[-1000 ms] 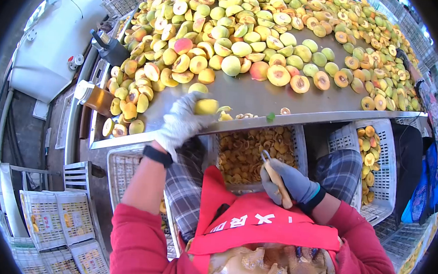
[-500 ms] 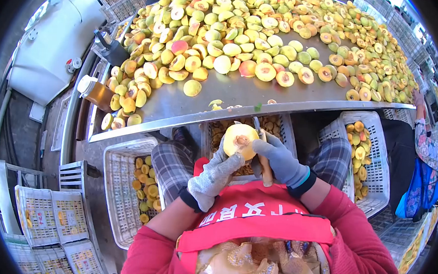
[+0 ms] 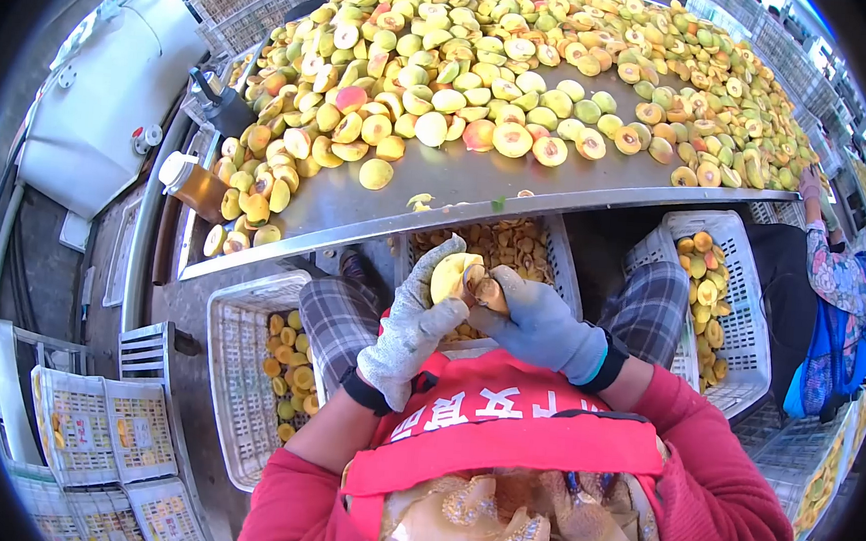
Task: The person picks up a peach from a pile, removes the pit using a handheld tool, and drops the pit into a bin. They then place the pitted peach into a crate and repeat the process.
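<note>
My left hand [image 3: 407,330], in a light grey knit glove, is closed around a yellow peach half [image 3: 448,277] in front of my apron. My right hand [image 3: 548,329], in a blue-grey glove, grips a knife with a wooden handle [image 3: 491,294], held against the peach's cut side. Most of the blade is hidden by fruit and fingers. Below both hands stands a crate [image 3: 564,269] with brownish peach scraps. Beyond them, a steel table [image 3: 357,209] carries a big heap of halved peaches [image 3: 435,72].
White crates with peach halves stand at my left [image 3: 232,397] and right [image 3: 746,339]. A jar of brown liquid [image 3: 192,184] and a dark holder [image 3: 223,109] are by the table's left edge. Another person's floral sleeve [image 3: 837,280] shows at far right.
The peach half has turned from facing up to side-on and shifted slightly left. My right hand has rotated the knife in against it, so the handle no longer points toward my body.
</note>
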`<action>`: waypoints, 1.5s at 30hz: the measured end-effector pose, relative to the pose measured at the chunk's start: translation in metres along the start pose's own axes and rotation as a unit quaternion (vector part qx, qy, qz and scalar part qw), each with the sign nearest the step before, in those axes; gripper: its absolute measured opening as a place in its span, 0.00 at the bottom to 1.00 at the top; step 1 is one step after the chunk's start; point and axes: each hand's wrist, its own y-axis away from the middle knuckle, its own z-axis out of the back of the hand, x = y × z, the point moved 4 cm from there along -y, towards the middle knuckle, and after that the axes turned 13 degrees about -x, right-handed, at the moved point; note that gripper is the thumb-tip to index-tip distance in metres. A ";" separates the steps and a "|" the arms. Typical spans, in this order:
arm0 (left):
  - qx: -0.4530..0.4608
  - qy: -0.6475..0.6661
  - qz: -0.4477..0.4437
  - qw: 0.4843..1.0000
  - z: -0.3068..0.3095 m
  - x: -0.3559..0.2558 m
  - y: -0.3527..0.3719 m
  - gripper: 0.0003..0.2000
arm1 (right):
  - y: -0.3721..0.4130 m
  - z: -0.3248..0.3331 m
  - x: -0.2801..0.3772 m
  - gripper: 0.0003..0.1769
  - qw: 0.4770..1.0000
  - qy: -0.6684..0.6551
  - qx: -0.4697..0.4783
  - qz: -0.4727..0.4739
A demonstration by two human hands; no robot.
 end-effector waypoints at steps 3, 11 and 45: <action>-0.008 0.028 0.005 1.000 0.004 0.007 -0.001 0.34 | 0.000 0.001 0.004 0.17 1.000 0.024 0.010 -0.013; -0.053 0.015 -0.016 0.998 -0.009 0.004 0.002 0.33 | 0.000 -0.006 0.003 0.20 0.999 -0.017 0.015 -0.049; 0.004 -0.166 0.117 0.979 0.000 -0.011 -0.038 0.15 | 0.003 -0.008 0.003 0.11 0.731 -0.376 0.265 -0.505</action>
